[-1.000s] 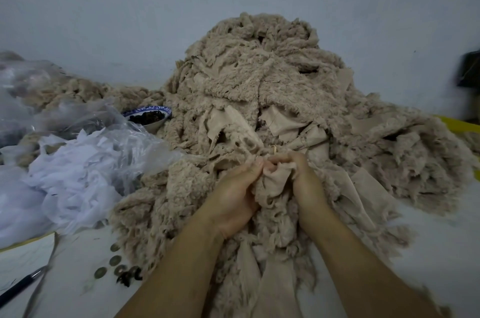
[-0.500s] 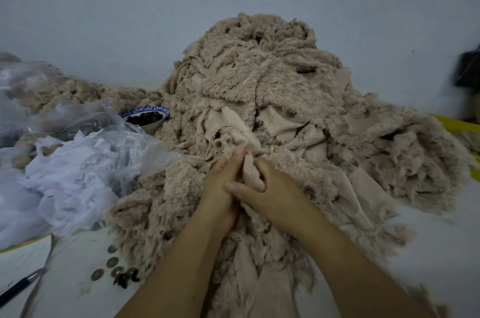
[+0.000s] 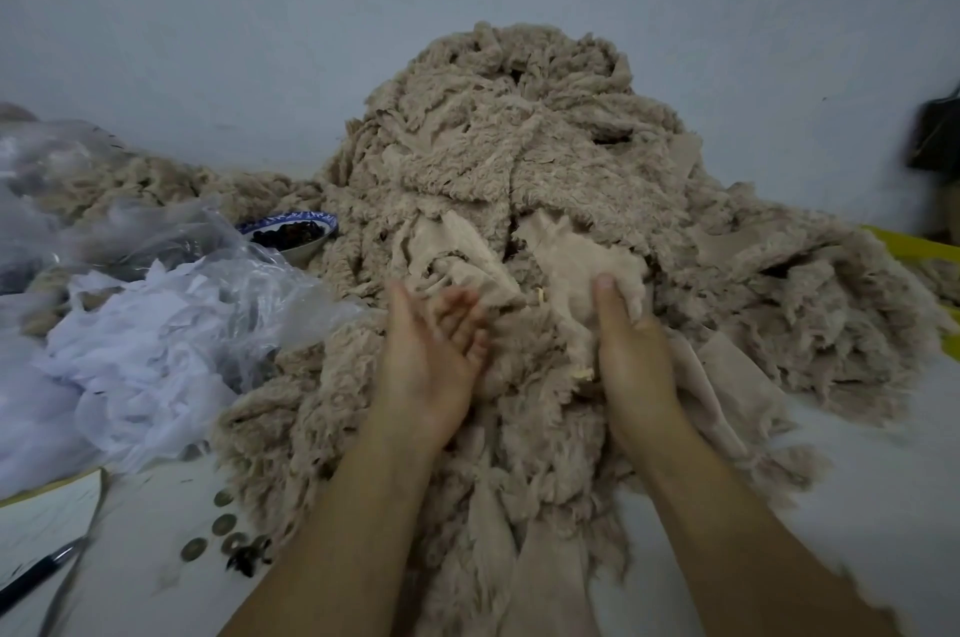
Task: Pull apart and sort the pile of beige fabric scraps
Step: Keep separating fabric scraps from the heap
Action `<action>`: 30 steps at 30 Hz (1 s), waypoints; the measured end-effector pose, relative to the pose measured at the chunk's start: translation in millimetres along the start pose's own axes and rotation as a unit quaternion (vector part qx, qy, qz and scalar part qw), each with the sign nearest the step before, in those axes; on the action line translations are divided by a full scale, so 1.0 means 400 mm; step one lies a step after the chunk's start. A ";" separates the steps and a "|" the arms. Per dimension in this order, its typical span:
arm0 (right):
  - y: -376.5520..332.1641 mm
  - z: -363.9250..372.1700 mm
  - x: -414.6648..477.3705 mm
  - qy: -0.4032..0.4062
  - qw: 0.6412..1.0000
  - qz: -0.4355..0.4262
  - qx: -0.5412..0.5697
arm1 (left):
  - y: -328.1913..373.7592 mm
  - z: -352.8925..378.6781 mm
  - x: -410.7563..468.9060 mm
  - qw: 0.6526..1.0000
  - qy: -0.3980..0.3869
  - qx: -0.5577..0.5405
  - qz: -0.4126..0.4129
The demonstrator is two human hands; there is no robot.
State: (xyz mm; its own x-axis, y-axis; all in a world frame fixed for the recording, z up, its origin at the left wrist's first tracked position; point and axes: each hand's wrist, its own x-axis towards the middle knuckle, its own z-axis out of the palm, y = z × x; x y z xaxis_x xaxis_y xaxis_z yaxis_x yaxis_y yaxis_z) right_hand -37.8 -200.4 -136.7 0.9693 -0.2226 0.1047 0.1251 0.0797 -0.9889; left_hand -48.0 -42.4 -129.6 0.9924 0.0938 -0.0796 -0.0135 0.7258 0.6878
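Observation:
A tall pile of beige fleece scraps (image 3: 519, 158) rises against the wall and spreads toward me over the table. My left hand (image 3: 434, 355) lies on the pile's front slope, palm turned up, fingers loosely curled and holding nothing. My right hand (image 3: 626, 340) grips a smooth beige scrap (image 3: 576, 262), thumb on top and fingers hidden behind the cloth. The scrap stands lifted off the heap, between my hands and the pile's centre.
White fabric and clear plastic bags (image 3: 156, 329) lie at the left. A blue-rimmed bowl (image 3: 291, 233) with dark contents sits behind them. Several coins (image 3: 223, 524) and a pen (image 3: 36, 579) on paper lie at the front left. A yellow edge (image 3: 909, 246) shows at the right.
My hands were together, pinching cloth at the pile's front. They have drawn apart; the right one now lifts a scrap to the right and the left has let go, palm up.

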 end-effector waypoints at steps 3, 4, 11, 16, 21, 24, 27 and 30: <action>0.002 0.011 -0.007 -0.004 1.000 -0.014 -0.008 | -0.064 0.049 -0.041 0.936 -0.088 0.339 0.048; -0.001 0.011 -0.007 -0.012 1.000 -0.002 0.008 | -0.078 0.055 -0.055 0.894 -0.133 0.421 0.076; -0.007 -0.010 0.012 0.000 0.993 0.044 0.108 | -0.065 0.029 -0.043 0.942 -0.083 0.325 0.014; -0.011 -0.013 0.015 -0.047 0.974 0.086 0.204 | -0.016 0.018 -0.032 0.991 -0.072 0.028 -0.105; -0.021 0.011 -0.033 -0.197 0.980 -0.006 0.007 | 0.000 0.004 -0.021 0.997 -0.006 -0.010 -0.077; -0.016 0.036 -0.074 -0.258 0.948 -0.069 -0.174 | 0.003 0.003 -0.014 0.998 0.029 -0.043 -0.045; 0.012 0.050 -0.073 -0.269 0.904 -0.133 -0.305 | 0.001 0.001 -0.003 0.996 0.068 -0.061 -0.005; 0.008 0.033 -0.046 -0.164 0.951 -0.096 -0.242 | 0.009 -0.010 0.009 0.989 0.086 -0.109 0.057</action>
State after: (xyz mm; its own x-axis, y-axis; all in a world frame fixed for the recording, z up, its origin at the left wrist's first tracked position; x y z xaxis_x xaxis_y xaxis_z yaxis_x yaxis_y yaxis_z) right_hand -52.3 -183.2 -140.5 0.9624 0.1339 0.2365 0.2710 -0.4066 -0.8725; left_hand -45.0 -36.9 -130.2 0.9477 0.2847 -0.1440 -0.1696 0.8318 0.5284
